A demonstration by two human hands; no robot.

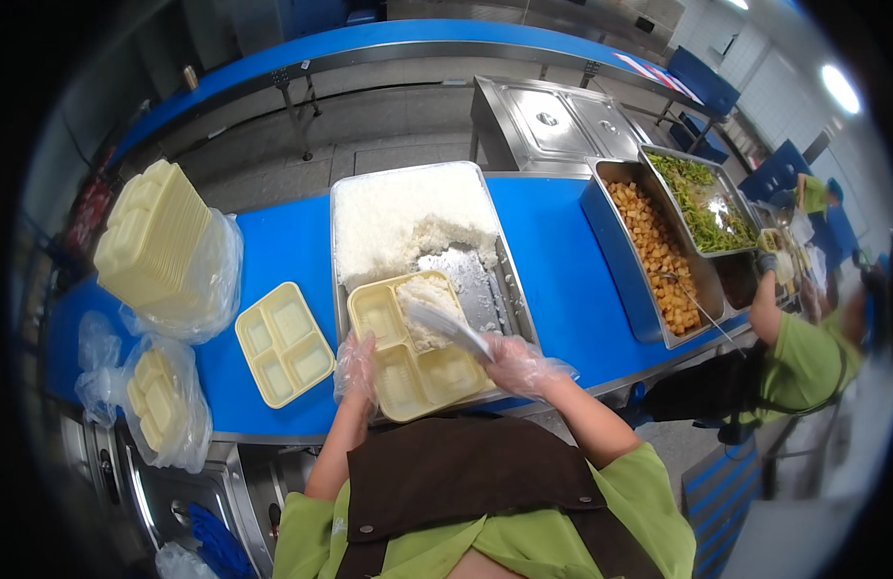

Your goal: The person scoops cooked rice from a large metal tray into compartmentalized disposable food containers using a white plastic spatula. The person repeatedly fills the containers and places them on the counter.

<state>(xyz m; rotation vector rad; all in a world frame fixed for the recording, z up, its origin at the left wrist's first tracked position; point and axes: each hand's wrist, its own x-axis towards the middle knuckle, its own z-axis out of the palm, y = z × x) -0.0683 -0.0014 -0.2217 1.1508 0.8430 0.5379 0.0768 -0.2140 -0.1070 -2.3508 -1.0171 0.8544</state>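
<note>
In a clear plastic glove, my left hand (355, 362) grips the left rim of a pale yellow four-compartment meal tray (397, 376). My gloved right hand (517, 364) holds a white rice paddle (450, 327), slightly blurred, over the tray's upper right compartment. White rice (422, 298) lies in that compartment, partly hidden by the paddle; the other compartments show no food. Beneath and beyond the tray is a large metal pan (515, 289) of cooked rice (410, 210). Its near right part shows bare metal with scattered grains.
Left of the pan lies another empty yellow tray (285, 344), beside a tall stack of trays (153, 235) and a bagged stack (153, 402). To the right stand a deep pan of diced food (652, 253) and a pan of green vegetables (696, 199). A co-worker (808, 362) is close on the right.
</note>
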